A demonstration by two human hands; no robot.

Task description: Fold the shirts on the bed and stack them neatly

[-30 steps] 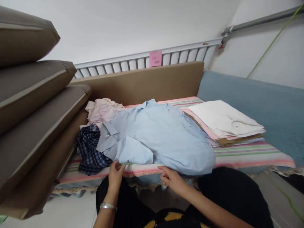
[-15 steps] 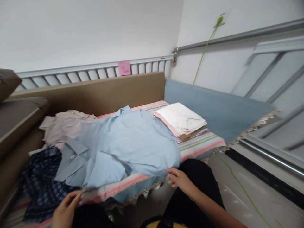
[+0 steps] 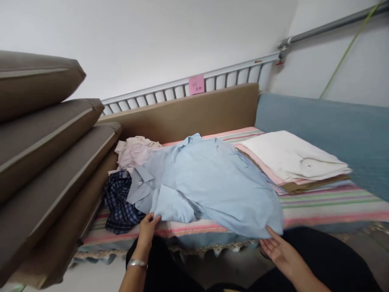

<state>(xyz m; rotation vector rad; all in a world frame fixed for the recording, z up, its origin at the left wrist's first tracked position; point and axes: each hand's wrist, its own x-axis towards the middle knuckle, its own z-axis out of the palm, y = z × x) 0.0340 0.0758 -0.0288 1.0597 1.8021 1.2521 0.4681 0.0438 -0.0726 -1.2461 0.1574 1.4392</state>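
Observation:
A light blue shirt [image 3: 219, 182] lies spread across the striped bed cover [image 3: 319, 207]. My left hand [image 3: 148, 227] pinches the near corner of its folded-over part, a sleeve by its look. At the near right, my right hand [image 3: 276, 249] has the hem between thumb and fingers. Left of the blue shirt is a greyish shirt [image 3: 142, 184] with its collar showing, partly covered. Beyond my left hand lie a crumpled dark blue plaid garment [image 3: 121, 202] and a pale pink garment [image 3: 138, 152]. A folded white garment [image 3: 291, 152] tops a stack of folded clothes on the right.
Thick brown cushions [image 3: 57, 158] are piled at the left. A brown padded board [image 3: 188, 113] runs along the back, below a white railing with a pink note [image 3: 196, 84]. A blue padded side [image 3: 319, 125] borders the right.
My view has swung left, so the bed appears farther right and more of the cushion pile shows. Both hands stay at the near edge of the blue shirt, which lies much as before.

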